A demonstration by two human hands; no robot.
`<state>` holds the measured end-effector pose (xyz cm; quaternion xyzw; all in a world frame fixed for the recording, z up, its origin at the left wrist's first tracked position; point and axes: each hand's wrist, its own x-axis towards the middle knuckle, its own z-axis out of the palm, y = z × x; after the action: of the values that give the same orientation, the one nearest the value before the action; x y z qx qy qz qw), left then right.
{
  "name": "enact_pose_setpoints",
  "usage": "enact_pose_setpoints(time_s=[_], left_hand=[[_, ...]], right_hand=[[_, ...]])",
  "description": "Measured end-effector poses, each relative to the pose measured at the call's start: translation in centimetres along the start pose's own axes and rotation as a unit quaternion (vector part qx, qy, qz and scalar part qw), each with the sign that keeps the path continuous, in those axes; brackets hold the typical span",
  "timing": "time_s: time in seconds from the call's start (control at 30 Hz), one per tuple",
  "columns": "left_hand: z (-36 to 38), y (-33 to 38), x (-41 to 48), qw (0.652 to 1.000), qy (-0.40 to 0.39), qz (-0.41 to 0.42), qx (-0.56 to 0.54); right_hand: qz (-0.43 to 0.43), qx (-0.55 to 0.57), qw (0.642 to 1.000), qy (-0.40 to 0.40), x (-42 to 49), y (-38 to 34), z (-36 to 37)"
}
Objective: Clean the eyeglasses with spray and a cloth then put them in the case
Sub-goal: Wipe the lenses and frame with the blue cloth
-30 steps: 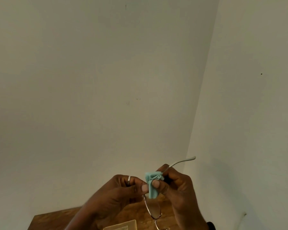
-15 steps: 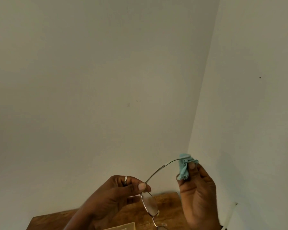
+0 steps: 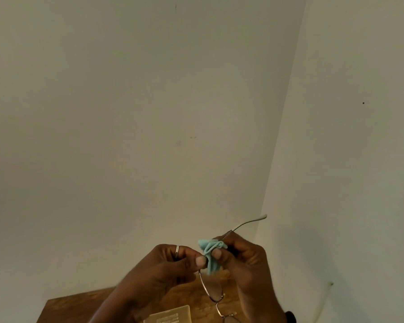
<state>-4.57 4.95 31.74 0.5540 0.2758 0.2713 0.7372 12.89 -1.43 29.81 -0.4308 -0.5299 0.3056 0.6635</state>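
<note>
Thin metal-framed eyeglasses are held up in front of me above a wooden table. My left hand, with a ring on one finger, pinches the frame near the hinge. My right hand pinches a bunched teal cloth around the temple arm, close to the left hand. The arm's pale tip sticks out up and to the right beyond the right hand. One lens hangs below the hands; the other lens is cut off at the bottom edge.
A wooden table fills the bottom of the view, in a corner of two plain pale walls. A pale translucent rectangular object lies on it at the bottom edge. A thin white cord runs along the right wall.
My right hand slid the cloth out along the temple arm to its tip and has now come back to the hinge end, next to my left hand.
</note>
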Motion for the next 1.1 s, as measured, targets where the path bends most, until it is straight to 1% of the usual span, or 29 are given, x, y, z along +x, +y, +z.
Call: enact_pose_setpoints(time_s=[0.07,0.2,0.3,0.37,0.47,0.53,0.6,0.7,0.77,0.8,0.87,0.93,1.03,1.1], left_hand=[[0.0,-0.1,-0.1,1.0,0.015,0.011,0.023],[0.1,-0.4,-0.4,0.998,0.033,0.016,0.056],[0.0,-0.8,-0.6,0.996,0.072,0.016,0.041],[0.0,-1.3,-0.6,0.994,0.107,0.019,0.02],[-0.6,-2.6,-0.7,0.982,0.172,0.021,-0.07],[-1.4,-3.7,-0.5,0.965,0.217,0.013,-0.145],[-2.2,-4.5,-0.4,0.947,0.253,0.002,-0.196],[-2.8,-5.2,-0.2,0.932,0.279,-0.015,-0.229],[-2.9,-5.6,-0.1,0.93,0.281,-0.021,-0.237],[-2.9,-5.8,0.0,0.93,0.28,-0.025,-0.238],[-2.8,-6.1,0.2,0.929,0.279,-0.03,-0.243],[-2.7,-6.3,0.3,0.929,0.274,-0.034,-0.245],[-2.3,-6.5,0.3,0.932,0.269,-0.037,-0.239],[-2.0,-6.6,0.2,0.936,0.261,-0.037,-0.231]], right_hand=[[0.013,0.025,1.0,0.014,0.3,-0.1,-0.1],[0.048,0.16,0.983,0.082,1.2,-0.4,-0.8],[0.054,0.21,0.968,0.127,1.7,-0.1,-2.0],[0.07,0.22,0.959,0.164,1.5,1.0,-3.0],[0.116,0.156,0.958,0.211,0.1,3.8,-4.3],[0.126,0.089,0.96,0.233,-1.5,5.7,-4.6],[0.134,0.024,0.959,0.247,-3.0,6.7,-4.6],[0.144,-0.004,0.972,0.187,-4.8,6.1,-4.0],[0.098,-0.018,0.986,0.137,-5.3,5.7,-3.5],[0.06,-0.031,0.99,0.124,-5.3,5.7,-3.2],[-0.018,-0.093,0.989,0.117,-5.1,5.4,-2.3],[-0.045,-0.144,0.982,0.111,-4.9,5.5,-1.9],[-0.079,-0.192,0.969,0.136,-4.4,6.3,-1.6],[-0.087,-0.211,0.961,0.153,-4.2,6.8,-1.5]])
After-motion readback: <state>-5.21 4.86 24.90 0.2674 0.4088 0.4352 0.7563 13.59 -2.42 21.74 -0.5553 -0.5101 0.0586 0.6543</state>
